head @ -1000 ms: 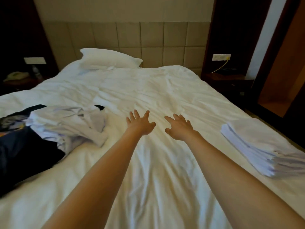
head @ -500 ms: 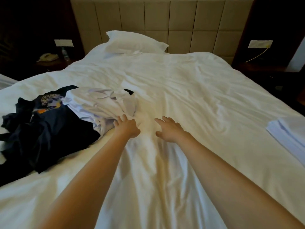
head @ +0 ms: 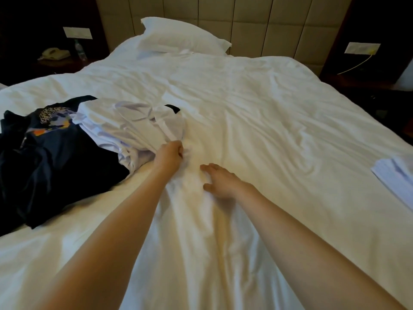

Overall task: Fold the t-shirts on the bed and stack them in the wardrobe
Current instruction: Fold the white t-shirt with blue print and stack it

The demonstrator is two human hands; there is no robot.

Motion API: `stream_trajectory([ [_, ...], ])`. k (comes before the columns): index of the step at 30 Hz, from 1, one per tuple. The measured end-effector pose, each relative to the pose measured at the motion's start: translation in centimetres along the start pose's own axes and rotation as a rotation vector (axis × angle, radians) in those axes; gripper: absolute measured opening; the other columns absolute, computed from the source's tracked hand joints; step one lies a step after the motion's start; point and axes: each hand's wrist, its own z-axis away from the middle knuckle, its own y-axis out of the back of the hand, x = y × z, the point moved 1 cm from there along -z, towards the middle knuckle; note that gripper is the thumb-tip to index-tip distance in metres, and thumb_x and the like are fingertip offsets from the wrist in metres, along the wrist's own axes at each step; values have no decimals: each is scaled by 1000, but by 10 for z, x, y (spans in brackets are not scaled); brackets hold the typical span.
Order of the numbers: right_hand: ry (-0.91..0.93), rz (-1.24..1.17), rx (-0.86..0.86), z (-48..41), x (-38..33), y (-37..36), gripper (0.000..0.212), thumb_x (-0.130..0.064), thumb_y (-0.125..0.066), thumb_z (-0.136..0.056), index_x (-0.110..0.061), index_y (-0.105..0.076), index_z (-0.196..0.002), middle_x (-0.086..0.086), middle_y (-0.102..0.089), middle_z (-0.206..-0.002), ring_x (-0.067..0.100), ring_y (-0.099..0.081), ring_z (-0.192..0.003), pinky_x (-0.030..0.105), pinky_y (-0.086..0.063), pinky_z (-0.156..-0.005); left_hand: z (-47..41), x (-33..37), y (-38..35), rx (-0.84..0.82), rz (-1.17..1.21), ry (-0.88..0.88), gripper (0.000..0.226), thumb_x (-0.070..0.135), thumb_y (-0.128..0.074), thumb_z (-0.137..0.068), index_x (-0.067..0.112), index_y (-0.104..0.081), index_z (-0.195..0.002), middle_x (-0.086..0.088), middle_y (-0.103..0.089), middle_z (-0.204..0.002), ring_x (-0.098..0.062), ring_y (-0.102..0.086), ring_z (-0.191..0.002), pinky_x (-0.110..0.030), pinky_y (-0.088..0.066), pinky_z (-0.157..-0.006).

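Your arms: both bare, stretched forward, forearms converging toward middle of view. Your left hand (head: 169, 153): farther out than right, back of hand up, fingers curled tight, gripping edge of white t-shirt (head: 134, 126) (fingertips tucked out of sight). Your right hand (head: 220, 181): near left, closer to you, palm down, fingers loose and slightly spread, thumb out to side, holding nothing. Hands apart, not touching.

White pillow (head: 183, 36) against padded headboard (head: 257, 25); telephone (head: 53, 53) and water bottle (head: 80, 50) on dark left nightstand (head: 64, 64).
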Motion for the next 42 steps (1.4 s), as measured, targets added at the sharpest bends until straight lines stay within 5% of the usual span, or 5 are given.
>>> stream_trajectory([
  [5, -44, -363, 98, 2, 6, -10, 86, -29, -65, -85, -14, -12, -152, 4, -24, -155, 24, -30, -139, 40, -30, -111, 29, 37, -6, -220, 899, 293, 47, -10, -60, -80, 17, -27, -59, -3, -32, -60, -16, -36, -58, -24, -32, -56],
  [8, -10, -670, 264, 12, 1, -7, 49, -12, -67, -81, -9, -52, -128, 10, -61, -117, 26, -57, -112, 34, -48, -87, 48, 53, -5, -514, 1106, 282, 38, -12, -64, -73, 13, -37, -67, -13, -48, -77, -24, -50, -76, -30, -41, -66],
  [18, -320, -1260, 506, 68, -1, 19, 28, -15, -48, -94, -2, -59, -117, 10, -63, -101, 25, -60, -90, 29, -49, -72, 78, 86, 45, -374, 830, 64, 33, -1, -62, -82, 16, -47, -105, -5, -56, -104, -17, -55, -92, -18, -45, -70],
  [25, -416, -1411, 695, 117, 9, 40, 34, -22, -48, -97, 3, -55, -119, 11, -56, -100, 23, -54, -93, 32, -43, -77, 106, 74, 37, -322, -182, -89, 44, 30, -53, -91, 19, -42, -132, -6, -50, -130, -29, -45, -121, -40, -32, -97],
  [42, -594, -1041, 552, 267, 66, -16, 53, -18, -59, -87, -6, -43, -136, 14, -55, -129, 28, -52, -115, 25, -36, -81, 246, 129, -25, -686, -208, -259, 34, 36, -51, -91, 18, -57, -119, -5, -55, -123, -27, -44, -118, -40, -33, -98],
])
